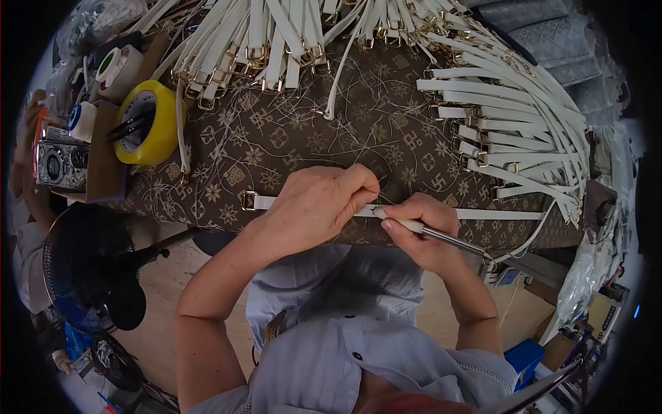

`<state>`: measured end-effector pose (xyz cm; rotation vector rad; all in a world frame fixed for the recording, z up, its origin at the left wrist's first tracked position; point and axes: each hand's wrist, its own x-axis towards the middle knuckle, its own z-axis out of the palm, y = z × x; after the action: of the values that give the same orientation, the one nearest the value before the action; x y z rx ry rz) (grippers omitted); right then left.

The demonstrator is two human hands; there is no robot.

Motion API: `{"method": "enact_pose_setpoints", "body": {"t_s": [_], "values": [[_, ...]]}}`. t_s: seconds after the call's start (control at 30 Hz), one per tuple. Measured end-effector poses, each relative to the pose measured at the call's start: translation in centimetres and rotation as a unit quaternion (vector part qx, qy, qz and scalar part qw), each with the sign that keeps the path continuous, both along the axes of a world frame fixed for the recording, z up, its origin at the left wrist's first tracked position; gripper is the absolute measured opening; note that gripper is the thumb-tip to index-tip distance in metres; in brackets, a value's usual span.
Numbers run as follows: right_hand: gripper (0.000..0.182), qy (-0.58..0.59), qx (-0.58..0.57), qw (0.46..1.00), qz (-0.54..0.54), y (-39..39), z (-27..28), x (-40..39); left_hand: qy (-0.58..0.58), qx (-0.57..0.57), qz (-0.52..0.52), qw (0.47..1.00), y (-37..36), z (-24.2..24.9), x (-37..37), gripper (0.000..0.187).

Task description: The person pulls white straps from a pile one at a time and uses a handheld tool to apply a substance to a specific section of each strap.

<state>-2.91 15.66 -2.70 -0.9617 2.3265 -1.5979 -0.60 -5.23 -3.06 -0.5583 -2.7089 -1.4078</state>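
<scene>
A white strap (500, 214) with a metal buckle (249, 201) at its left end lies along the front of the patterned brown cloth (296, 148). My left hand (321, 200) is over the strap's middle, thumb and forefinger pinched on a thin thread. Just to its right, my right hand (426, 230) is closed around a pen-like tool (452, 239) with a pale tip section and a metal shaft. The tool's tip is at the strap, close to my left fingertips. Whether it touches the strap is hard to tell.
Many white buckled straps (510, 131) fan across the back and right. Loose threads lie on the cloth. At the left are yellow tape (147, 123), a cardboard box (105, 155) and a black fan (93, 269). Another person's arm (31, 138) shows at the far left.
</scene>
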Motion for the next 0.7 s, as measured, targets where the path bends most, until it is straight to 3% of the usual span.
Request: {"method": "enact_pose_setpoints", "body": {"t_s": [0.47, 0.53, 0.7], "values": [[0.010, -0.028, -0.004, 0.999, -0.026, 0.15, 0.03, 0.26, 0.005, 0.008, -0.005, 1.000, -0.18, 0.04, 0.01, 0.012], [0.010, -0.127, -0.038, 0.988, -0.078, -0.20, 0.53, 0.68, 0.006, 0.012, -0.006, 1.000, -0.21, -0.02, 0.02, 0.011], [0.016, -0.076, -0.026, 0.996, -0.028, 0.30, -0.08, 0.35, 0.005, 0.010, -0.006, 1.000, -0.25, 0.01, 0.00, 0.011]]}}
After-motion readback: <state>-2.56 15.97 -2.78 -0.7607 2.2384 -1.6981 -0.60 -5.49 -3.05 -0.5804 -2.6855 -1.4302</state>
